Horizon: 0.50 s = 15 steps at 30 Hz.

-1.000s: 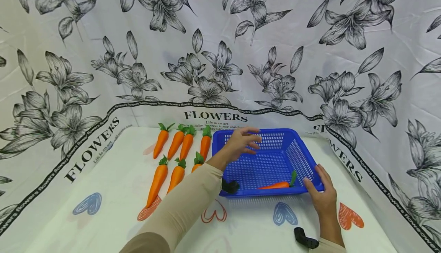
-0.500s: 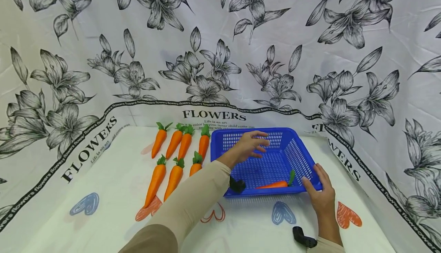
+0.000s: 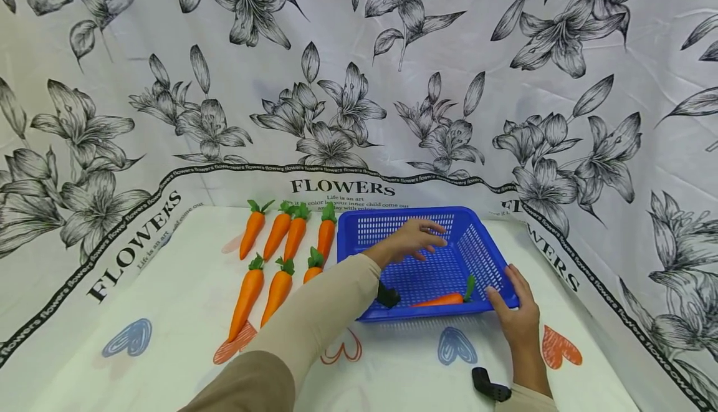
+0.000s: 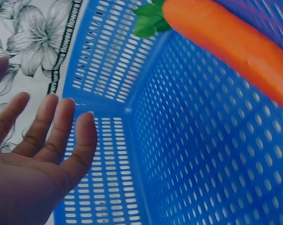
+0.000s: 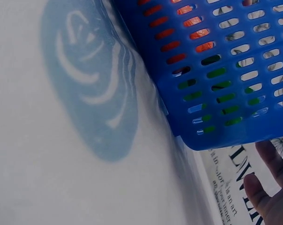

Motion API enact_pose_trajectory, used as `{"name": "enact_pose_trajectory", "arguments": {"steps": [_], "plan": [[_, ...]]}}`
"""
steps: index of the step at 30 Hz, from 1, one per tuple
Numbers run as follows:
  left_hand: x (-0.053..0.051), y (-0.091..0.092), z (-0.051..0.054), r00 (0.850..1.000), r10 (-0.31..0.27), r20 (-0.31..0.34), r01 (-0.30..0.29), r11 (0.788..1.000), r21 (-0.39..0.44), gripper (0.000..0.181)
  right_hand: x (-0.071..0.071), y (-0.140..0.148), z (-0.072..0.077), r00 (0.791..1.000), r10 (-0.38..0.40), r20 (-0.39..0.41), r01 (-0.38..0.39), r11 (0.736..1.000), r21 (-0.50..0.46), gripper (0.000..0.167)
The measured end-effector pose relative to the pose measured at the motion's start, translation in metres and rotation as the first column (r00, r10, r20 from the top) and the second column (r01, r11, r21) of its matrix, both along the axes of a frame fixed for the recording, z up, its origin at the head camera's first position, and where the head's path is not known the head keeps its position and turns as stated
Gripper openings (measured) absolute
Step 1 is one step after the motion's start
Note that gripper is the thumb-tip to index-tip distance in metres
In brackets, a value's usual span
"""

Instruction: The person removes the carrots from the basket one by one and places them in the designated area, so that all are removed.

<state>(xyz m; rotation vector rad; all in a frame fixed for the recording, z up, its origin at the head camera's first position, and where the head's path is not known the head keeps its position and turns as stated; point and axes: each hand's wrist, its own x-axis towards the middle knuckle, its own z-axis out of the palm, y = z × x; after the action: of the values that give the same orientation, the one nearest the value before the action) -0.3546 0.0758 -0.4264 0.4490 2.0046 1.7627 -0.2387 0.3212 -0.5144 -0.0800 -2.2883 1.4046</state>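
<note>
A blue plastic basket [image 3: 485, 256] with perforated walls stands on the cloth. One carrot [image 3: 442, 300] with a green leafy top lies inside, along the near wall. My left hand [image 3: 415, 239] hovers over the basket with its fingers spread and loosely bent, holding nothing; in the left wrist view, the carrot [image 4: 235, 42] lies apart from it. At the near right corner of the basket my right hand [image 3: 518, 315] rests with thumb and fingers spread to either side of the rim. The right wrist view shows only part of that hand [image 5: 275, 201].
Several more carrots [image 3: 247, 297] lie in two rows on the cloth left of the basket, one partly behind the left sleeve [image 3: 331, 306]. A white floral curtain [image 3: 336, 88] closes off the back. Black wrist devices [image 3: 490, 386] sit by both wrists.
My left hand has drifted right and slightly down over the basket. My right hand stays at the basket corner. The head view has shifted slightly.
</note>
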Motion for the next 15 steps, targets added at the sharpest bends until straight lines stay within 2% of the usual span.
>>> {"name": "enact_pose_trajectory", "arguments": {"steps": [6, 11, 15], "plan": [[-0.002, 0.004, -0.009, 0.998, -0.054, -0.026, 0.053, 0.998, -0.047, 0.037, -0.002, 0.001, -0.001, 0.998, 0.005, -0.068, -0.005, 1.000, -0.003, 0.059], [-0.001, 0.006, -0.021, 0.991, -0.127, 0.040, 0.132, 0.982, -0.135, 0.044, -0.002, 0.002, -0.004, 0.999, 0.007, -0.052, -0.007, 1.000, 0.005, 0.059], [-0.002, 0.009, -0.026, 0.979, -0.187, 0.086, 0.200, 0.962, -0.187, 0.048, -0.003, 0.001, -0.004, 0.998, 0.006, -0.056, -0.005, 1.000, 0.006, 0.058]]}}
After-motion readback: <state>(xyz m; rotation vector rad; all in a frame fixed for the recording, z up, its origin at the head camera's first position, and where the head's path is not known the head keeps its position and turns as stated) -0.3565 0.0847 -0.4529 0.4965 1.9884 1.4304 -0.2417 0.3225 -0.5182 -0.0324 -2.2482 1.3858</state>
